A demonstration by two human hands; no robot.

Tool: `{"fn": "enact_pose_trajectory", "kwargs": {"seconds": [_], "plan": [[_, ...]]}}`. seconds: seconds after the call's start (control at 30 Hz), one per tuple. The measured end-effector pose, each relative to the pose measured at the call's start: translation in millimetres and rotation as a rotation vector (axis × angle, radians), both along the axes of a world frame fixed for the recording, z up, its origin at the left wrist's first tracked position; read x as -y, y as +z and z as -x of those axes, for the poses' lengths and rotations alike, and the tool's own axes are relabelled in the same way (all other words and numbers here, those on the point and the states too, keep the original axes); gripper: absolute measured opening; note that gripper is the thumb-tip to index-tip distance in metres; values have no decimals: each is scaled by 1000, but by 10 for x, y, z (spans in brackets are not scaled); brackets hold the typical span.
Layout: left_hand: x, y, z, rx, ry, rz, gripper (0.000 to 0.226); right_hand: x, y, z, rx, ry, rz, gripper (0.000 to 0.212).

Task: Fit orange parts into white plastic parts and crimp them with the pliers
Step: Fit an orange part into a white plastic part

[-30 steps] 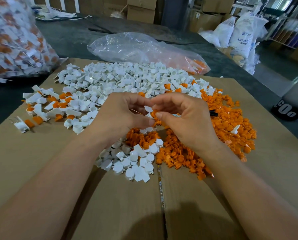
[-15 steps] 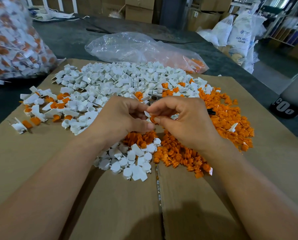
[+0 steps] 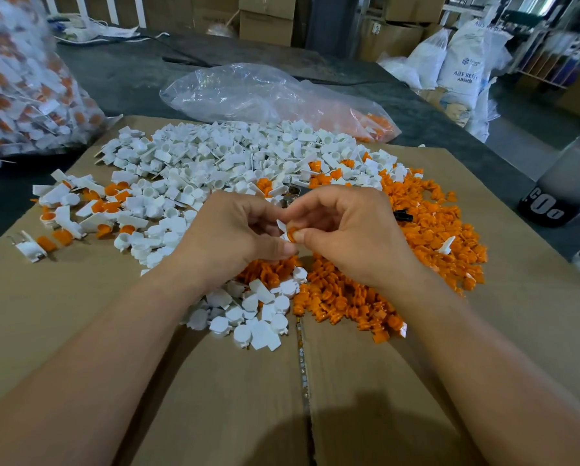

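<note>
Off the far-left corner of the cardboard sheet (image 3: 63, 290) slumps a clear bag of finished pieces (image 3: 19, 82), its crinkled film packed with white tabs and orange dots. Along the cardboard's left edge lies a loose scatter of assembled pieces (image 3: 80, 213), flat white tags with orange plugs seated in their round cups. The heap of white plastic parts (image 3: 214, 163) spreads across the far half of the cardboard. They are small and matte, each a round cup with a flat tab. A smaller clutch of them lies nearer, by the cardboard's taped seam.

Over the middle of the cardboard the left hand (image 3: 228, 233) has its fingers curled, pinching one white part (image 3: 282, 228) between thumb and forefinger. The right hand (image 3: 349, 237) meets it, thumb and forefinger pinched on a ridged orange part (image 3: 293, 232) that touches the white one. Just beyond the hands a bit of grey metal shows on the cardboard, which looks like the pliers (image 3: 295, 191), mostly hidden. A black tip pokes out from behind the right hand.

The right half of the cardboard carries the orange parts (image 3: 433, 237), glossy, knobbly little plugs piled thick. Beyond the cardboard's far edge a limp transparent bag (image 3: 265, 92) lies on the dark, dull table (image 3: 130, 72), with a few orange bits in its right end. Past the cardboard's far-right corner stand white printed sacks (image 3: 460, 62).
</note>
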State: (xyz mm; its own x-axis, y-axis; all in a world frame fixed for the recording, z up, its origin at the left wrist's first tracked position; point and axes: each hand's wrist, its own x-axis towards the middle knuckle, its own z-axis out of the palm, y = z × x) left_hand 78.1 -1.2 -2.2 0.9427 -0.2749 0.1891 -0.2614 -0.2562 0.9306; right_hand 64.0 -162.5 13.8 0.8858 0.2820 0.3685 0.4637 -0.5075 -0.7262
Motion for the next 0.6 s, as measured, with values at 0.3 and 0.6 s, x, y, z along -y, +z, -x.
{"fn": "enact_pose_trajectory", "kwargs": {"seconds": [0.3,0.6], "plan": [[-2,28,21,-79,-30,112,31,-11,12,19,53,39,1,30],[-5,72,7,-185,-80,255,28,4,-23,11,240,45,45,20]]}}
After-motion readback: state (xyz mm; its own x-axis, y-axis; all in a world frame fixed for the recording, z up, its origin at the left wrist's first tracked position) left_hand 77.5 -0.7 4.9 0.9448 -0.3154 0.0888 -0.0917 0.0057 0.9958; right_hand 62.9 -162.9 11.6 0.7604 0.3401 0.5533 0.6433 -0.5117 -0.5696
